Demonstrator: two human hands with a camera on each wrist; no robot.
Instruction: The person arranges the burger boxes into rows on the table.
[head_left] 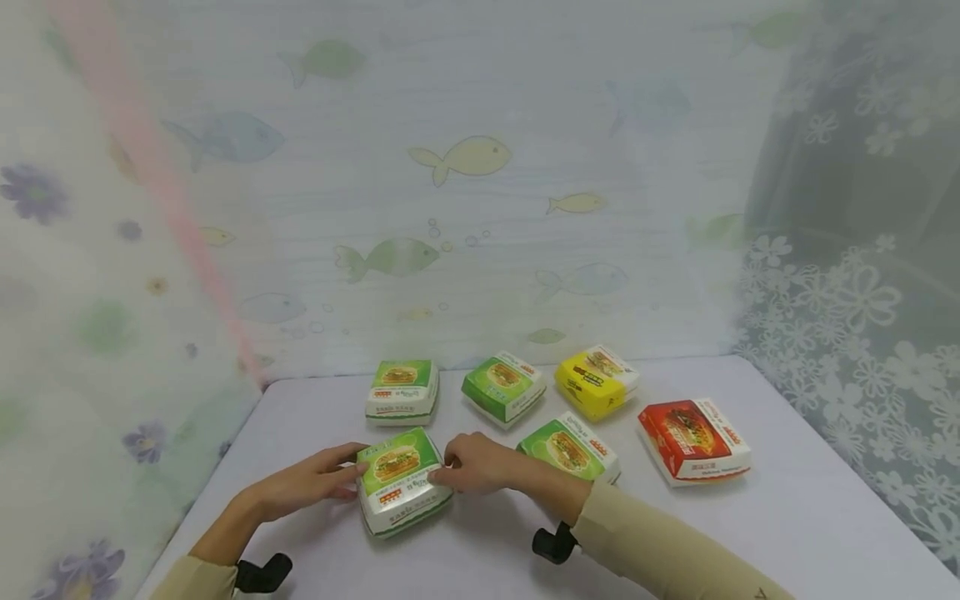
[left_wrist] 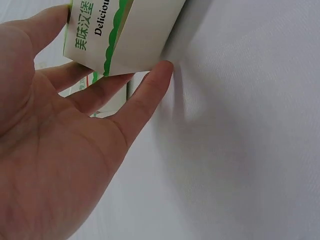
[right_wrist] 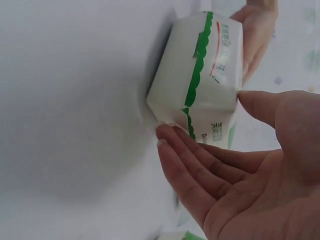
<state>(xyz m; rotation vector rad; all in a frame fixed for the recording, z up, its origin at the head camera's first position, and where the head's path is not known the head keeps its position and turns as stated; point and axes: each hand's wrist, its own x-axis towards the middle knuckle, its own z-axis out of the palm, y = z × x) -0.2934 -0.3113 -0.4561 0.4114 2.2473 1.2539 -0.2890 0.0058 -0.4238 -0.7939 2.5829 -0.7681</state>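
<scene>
A green burger box (head_left: 401,481) sits near the front edge of the desk (head_left: 810,517), a little left of its middle, and both hands are on it. The left hand (head_left: 315,481) holds its left side: in the left wrist view the thumb lies over the top edge and the fingers (left_wrist: 150,85) reach along and under the lower wall, lightly curled round the box. The right hand (head_left: 480,463) holds the opposite side, thumb on the upper edge and fingers (right_wrist: 175,145) tucked at the bottom corner where the box meets the cloth. So both hands grip the box between them, neither squeezing hard as far as can be seen.

The box looks like thin printed card, white below and green on top with a scalloped seam (right_wrist: 192,85) where lid meets base. It is probably light and fairly stiff at the corners but soft in the middle of its walls, so a hard pinch there could dent it. The smooth card may slide on the cloth. The safest hold seems to be the one shown: two opposite sides, low down near the base, with thumbs steadying the lid.

Behind it, towards the back edge, stand two more green boxes (head_left: 402,391) (head_left: 503,387) and a yellow box (head_left: 596,381). Another green box (head_left: 570,450) lies just beside the right wrist, and a red box (head_left: 693,439) sits nearer the right edge.
</scene>
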